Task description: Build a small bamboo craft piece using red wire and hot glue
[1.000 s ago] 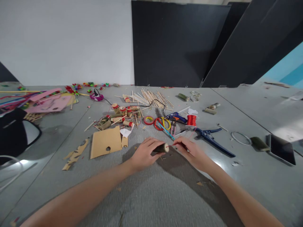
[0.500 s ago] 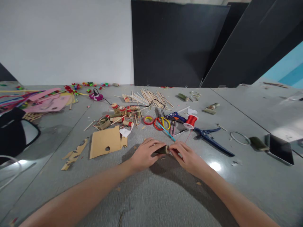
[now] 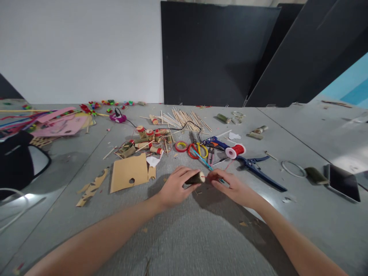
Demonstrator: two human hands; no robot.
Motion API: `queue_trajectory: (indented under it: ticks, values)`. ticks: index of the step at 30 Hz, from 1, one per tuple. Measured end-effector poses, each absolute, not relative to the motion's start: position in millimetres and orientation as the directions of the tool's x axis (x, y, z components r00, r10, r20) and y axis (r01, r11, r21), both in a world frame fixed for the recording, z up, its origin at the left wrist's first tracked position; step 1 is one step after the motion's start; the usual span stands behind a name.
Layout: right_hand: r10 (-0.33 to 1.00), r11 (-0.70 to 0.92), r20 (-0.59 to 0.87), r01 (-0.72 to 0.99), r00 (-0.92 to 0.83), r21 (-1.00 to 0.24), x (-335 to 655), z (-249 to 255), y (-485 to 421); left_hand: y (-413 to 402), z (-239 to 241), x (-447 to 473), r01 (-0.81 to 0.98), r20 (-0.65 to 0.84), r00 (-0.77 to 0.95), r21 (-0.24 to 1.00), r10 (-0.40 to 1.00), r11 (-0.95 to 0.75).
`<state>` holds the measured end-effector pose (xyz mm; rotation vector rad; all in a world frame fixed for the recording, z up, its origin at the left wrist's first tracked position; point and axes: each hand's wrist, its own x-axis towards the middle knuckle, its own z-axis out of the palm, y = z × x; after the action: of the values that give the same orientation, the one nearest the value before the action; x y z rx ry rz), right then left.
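My left hand (image 3: 174,187) is closed round a short green bamboo tube (image 3: 196,178), which lies level just above the grey table (image 3: 189,237) with its pale cut end facing right. My right hand (image 3: 230,185) sits right of that end, its fingertips pinched on a thin red thread close to the cut face. That thread runs back to a red thread spool (image 3: 235,150), which lies tipped on its side just beyond my right hand.
Blue pruning shears (image 3: 258,170) lie right of the spool, a blue glue gun (image 3: 214,143) and red and yellow tape rings (image 3: 192,148) behind it. A cardboard piece (image 3: 129,172) is left of my hands. Bamboo sticks, cut tubes, a dark tablet (image 3: 343,181) and pink paper are scattered around.
The red spool has tipped from upright onto its side and shifted right. My right hand closed in on the tube's cut end, then eased slightly back.
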<state>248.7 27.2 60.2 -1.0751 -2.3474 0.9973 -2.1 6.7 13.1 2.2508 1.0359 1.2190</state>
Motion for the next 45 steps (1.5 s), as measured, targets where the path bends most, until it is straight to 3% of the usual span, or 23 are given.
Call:
queue_trajectory:
  ticks: [7, 11, 18, 27, 37, 45]
  values:
    - [0.847, 0.467, 0.204, 0.506, -0.491, -0.725, 245.3, 49.9, 26.2, 7.7, 11.8, -2.2, 0.427, 0.552, 0.373, 0.612, 0.746, -0.666]
    - [0.756, 0.642, 0.348, 0.524, -0.554, -0.56, 240.8, 47.3, 18.1, 6.5, 12.5, -2.0, 0.467, 0.528, 0.432, 0.562, 0.731, -0.682]
    - [0.687, 0.726, 0.355, 0.577, -0.634, -0.375, 232.1, 48.1, 9.2, 5.7, 11.0, -1.7, 0.508, 0.522, 0.473, 0.496, 0.71, -0.704]
    - [0.795, 0.578, 0.243, 0.571, -0.556, -0.583, 233.5, 47.4, 2.2, 6.0, 13.8, -1.2, 0.466, 0.518, 0.44, 0.566, 0.733, -0.68]
    - [0.774, 0.604, 0.209, 0.597, -0.598, -0.528, 226.0, 47.9, 1.9, 3.8, 12.9, -1.7, 0.468, 0.486, 0.43, 0.6, 0.761, -0.648]
    - [0.816, 0.524, 0.195, 0.555, -0.544, -0.646, 226.2, 45.7, 4.0, 0.6, 17.4, -2.3, 0.473, 0.436, 0.407, 0.651, 0.803, -0.594]
